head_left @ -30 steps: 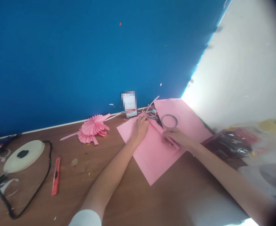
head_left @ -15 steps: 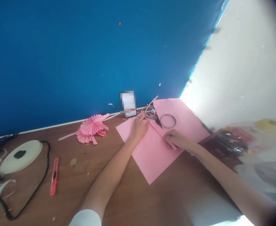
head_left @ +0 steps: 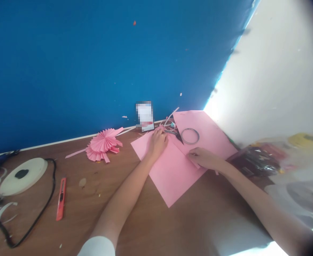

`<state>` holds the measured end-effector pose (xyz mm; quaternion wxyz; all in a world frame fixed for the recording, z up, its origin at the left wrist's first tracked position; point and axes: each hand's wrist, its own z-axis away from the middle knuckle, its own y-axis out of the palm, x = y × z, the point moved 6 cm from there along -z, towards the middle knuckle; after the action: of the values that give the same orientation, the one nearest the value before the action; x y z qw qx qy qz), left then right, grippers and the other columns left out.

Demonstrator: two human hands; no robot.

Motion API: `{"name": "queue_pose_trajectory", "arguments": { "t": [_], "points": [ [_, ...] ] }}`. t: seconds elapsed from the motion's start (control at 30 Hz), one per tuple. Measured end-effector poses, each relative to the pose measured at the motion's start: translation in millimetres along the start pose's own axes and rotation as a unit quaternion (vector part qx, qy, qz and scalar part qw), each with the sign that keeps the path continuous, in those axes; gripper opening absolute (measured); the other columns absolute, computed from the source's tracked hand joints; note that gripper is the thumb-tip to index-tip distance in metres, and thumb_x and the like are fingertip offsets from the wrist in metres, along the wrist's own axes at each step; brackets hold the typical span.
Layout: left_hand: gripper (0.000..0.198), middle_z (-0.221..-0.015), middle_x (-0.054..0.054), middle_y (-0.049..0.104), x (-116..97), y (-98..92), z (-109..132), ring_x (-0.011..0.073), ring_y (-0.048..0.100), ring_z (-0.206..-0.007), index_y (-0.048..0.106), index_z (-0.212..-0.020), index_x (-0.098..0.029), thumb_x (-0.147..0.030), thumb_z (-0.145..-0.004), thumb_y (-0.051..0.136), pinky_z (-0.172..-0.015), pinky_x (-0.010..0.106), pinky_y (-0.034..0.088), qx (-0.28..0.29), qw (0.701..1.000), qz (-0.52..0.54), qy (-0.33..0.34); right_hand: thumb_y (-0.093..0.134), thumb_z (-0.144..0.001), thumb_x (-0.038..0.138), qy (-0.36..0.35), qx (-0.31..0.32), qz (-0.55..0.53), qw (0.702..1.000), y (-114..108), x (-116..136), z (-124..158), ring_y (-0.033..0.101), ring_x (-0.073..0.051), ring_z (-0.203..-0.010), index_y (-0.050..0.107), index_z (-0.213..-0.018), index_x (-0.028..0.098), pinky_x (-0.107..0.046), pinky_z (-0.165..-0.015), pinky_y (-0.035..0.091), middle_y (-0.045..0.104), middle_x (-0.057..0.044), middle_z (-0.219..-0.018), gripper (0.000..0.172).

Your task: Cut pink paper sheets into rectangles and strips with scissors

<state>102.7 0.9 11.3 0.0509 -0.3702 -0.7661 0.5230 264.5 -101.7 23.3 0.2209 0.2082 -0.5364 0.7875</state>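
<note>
A pink paper sheet (head_left: 169, 174) lies on the brown table (head_left: 135, 220), with a narrow strip folded over along its far right edge. My left hand (head_left: 159, 140) presses on the sheet's far corner, fingers laid down on the fold. My right hand (head_left: 203, 158) rests on the lower end of that folded strip, with its fingers closed and pinching the paper's edge. Just beyond the hands lies a second pink sheet (head_left: 212, 137) with a clear tape ring (head_left: 190, 136) on it.
A pleated pink paper fan (head_left: 103, 144) lies at the wall, left of the sheets. A red utility knife (head_left: 60, 193), a white round device (head_left: 23, 176) and a black cable (head_left: 39, 217) lie far left. Paper scraps sit by a small card (head_left: 145, 116). Plastic bags (head_left: 279, 160) crowd the right.
My right hand has slid a little down along the folded strip and pressed it flatter. The left hand has stayed on the far corner.
</note>
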Motion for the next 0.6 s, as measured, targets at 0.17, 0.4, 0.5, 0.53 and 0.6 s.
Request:
{"name": "queue_pose_trajectory", "arguments": {
  "t": [0.17,0.4,0.5,0.53,0.6],
  "points": [
    [0.028,-0.102,0.010,0.059,2,2.2,0,0.0223,0.049,-0.107,0.068,-0.092,-0.017,-0.023,-0.091,0.041,-0.093,0.037,0.043,0.002,1.000,0.001,-0.011,0.045,-0.082,0.039,0.001,0.004,-0.012,1.000,2,-9,-3,0.039,-0.012,-0.049,0.050,-0.062,0.018,-0.022,-0.041,0.020,0.043,0.001,-0.055,0.030],
    [0.028,-0.105,0.010,0.059,1,-0.2,1,0.0224,0.048,-0.109,0.069,-0.093,-0.017,-0.022,-0.091,0.041,-0.093,0.037,0.043,0.008,1.000,0.003,-0.011,0.046,-0.081,0.038,-0.008,0.001,-0.003,1.000,2,-4,-2,0.043,-0.012,-0.052,0.048,-0.060,0.017,-0.021,-0.042,0.022,0.045,0.000,-0.057,0.030],
    [0.028,-0.105,0.010,0.058,1,-0.3,1,0.0221,0.049,-0.108,0.069,-0.091,-0.017,-0.024,-0.091,0.041,-0.093,0.037,0.043,0.004,1.000,0.006,-0.013,0.045,-0.082,0.036,-0.001,0.001,0.015,1.000,0,0,0,0.044,-0.013,-0.052,0.048,-0.060,0.017,-0.021,-0.043,0.022,0.048,-0.001,-0.057,0.029],
    [0.028,-0.105,0.010,0.058,2,-0.2,1,0.0220,0.049,-0.107,0.069,-0.090,-0.017,-0.024,-0.092,0.041,-0.093,0.036,0.043,0.003,1.000,0.007,-0.014,0.045,-0.082,0.035,0.000,0.001,0.024,1.000,0,1,0,0.044,-0.013,-0.052,0.049,-0.060,0.017,-0.022,-0.043,0.023,0.049,-0.001,-0.058,0.029],
    [0.028,-0.103,0.009,0.058,2,0.0,0,0.0218,0.049,-0.106,0.069,-0.089,-0.017,-0.025,-0.092,0.042,-0.092,0.036,0.044,0.001,1.000,0.010,-0.016,0.044,-0.082,0.033,-0.006,-0.004,0.041,0.999,-1,4,0,0.046,-0.013,-0.053,0.050,-0.061,0.017,-0.022,-0.045,0.024,0.052,-0.002,-0.061,0.027]
  ]
}}
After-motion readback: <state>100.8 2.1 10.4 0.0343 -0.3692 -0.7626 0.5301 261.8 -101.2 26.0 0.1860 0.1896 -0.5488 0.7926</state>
